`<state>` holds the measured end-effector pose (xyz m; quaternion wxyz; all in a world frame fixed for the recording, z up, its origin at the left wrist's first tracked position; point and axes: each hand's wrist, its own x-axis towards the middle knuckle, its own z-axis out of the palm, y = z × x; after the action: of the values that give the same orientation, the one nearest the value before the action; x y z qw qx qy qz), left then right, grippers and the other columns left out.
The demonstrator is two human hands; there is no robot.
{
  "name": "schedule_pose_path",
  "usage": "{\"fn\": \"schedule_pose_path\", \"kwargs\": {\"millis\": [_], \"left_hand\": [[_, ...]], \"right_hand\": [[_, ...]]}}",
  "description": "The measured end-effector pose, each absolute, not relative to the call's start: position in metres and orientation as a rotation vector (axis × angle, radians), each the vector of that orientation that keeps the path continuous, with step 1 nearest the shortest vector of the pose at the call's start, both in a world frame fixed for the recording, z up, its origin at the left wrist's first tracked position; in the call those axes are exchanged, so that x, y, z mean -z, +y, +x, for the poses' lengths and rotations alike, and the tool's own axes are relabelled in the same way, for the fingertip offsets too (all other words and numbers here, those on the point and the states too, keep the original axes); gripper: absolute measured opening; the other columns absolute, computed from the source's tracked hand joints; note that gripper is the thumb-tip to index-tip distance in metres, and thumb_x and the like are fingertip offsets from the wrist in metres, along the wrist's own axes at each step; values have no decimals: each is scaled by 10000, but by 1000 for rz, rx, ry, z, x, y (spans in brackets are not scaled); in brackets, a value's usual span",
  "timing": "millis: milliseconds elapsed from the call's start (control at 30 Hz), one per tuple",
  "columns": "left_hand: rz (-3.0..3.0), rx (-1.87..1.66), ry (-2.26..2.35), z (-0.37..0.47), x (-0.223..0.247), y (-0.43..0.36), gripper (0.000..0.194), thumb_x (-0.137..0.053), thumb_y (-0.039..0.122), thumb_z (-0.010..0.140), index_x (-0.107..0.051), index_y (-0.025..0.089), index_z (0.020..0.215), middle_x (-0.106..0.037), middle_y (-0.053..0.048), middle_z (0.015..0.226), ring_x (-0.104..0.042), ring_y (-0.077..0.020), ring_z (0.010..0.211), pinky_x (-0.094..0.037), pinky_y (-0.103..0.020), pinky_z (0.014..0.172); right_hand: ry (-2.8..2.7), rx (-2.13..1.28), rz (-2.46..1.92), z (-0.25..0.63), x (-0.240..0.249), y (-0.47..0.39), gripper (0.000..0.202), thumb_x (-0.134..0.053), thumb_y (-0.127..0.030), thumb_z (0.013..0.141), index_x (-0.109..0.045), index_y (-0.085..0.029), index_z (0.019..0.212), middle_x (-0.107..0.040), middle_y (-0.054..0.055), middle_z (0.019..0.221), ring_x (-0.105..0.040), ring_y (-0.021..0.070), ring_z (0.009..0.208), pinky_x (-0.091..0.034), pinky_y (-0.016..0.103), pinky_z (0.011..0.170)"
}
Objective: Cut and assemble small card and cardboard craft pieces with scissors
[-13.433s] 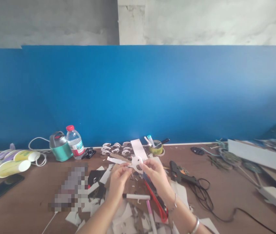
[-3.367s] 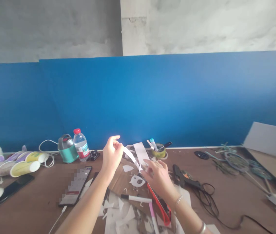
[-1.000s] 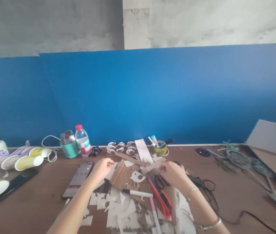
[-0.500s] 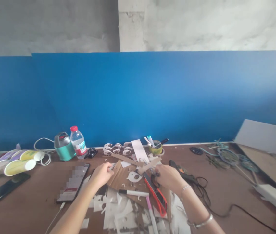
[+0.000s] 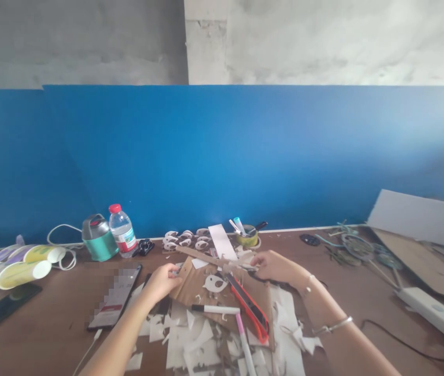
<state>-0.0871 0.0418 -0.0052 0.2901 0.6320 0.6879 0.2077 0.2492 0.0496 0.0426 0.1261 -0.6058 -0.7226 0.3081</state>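
My left hand [image 5: 163, 282] is at the left edge of a brown cardboard piece [image 5: 190, 286], its fingers bent together; what lies between them is hidden. Over the far right corner of the cardboard is my right hand [image 5: 279, 269], thumb and fingers drawn together near paper and cardboard scraps [image 5: 241, 261]. I cannot make out what it pinches. A white bird-shaped paper cutout [image 5: 214, 283] lies between the hands. Beside it rests an orange-red utility knife [image 5: 250, 307]. A black-capped white marker [image 5: 216, 309] and a pink-capped marker [image 5: 244, 342] are in front.
White paper scraps [image 5: 196, 339] cover the near middle. Several bird cutouts [image 5: 185, 239] and a tape roll holding pens [image 5: 247, 237] stand behind. Leftward are a phone [image 5: 116, 297], bottle [image 5: 123, 232], teal container [image 5: 100, 243] and paper cups [image 5: 24, 274]. A power strip [image 5: 435, 313] is at right.
My right hand has moved away from the utility knife, up and to the right, uncovering more of the knife. My left hand stays at the cardboard's left edge. The view has shifted slightly.
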Motion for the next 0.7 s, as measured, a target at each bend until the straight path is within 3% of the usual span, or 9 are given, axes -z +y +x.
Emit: {"fn": "schedule_pose_path", "kwargs": {"millis": [133,333,567,700], "left_hand": [[1646,-600,1788,-89,9,42,380,-595,277,709,-660,121,1050,-737,-74,821,-692,-256,788,-480,-289,647],[1630,-649,1741,-86,11,43,361,-587,279,711,-659,131,1033,-749,-83,871,-696,-253,832,-489,-289,694],[1704,-594,1794,-80,13,50,271,-560,402,740,-665,158,793,-738,-71,779,-683,-277,803,-440,-280,637],[1729,-548,1851,-78,10,48,292,-529,447,759,-640,179,734,-729,-63,739,-678,-280,778,-412,-282,619]], "right_hand": [[-1891,-1322,-1540,272,-48,49,257,-619,-218,615,-752,-161,827,-645,0,514,-545,144,477,-405,232,492],[-1948,-1357,-1580,283,-50,38,322,-634,-166,558,-773,-179,848,-659,-28,568,-493,92,490,-337,182,461],[-1839,-1662,-1262,251,-64,5,148,-644,-259,682,-741,-152,720,-631,-14,537,-540,89,467,-370,166,446],[-1782,-1927,-1233,230,-59,-11,207,-696,-292,671,-754,-155,815,-673,-3,579,-552,85,442,-394,157,430]]}}
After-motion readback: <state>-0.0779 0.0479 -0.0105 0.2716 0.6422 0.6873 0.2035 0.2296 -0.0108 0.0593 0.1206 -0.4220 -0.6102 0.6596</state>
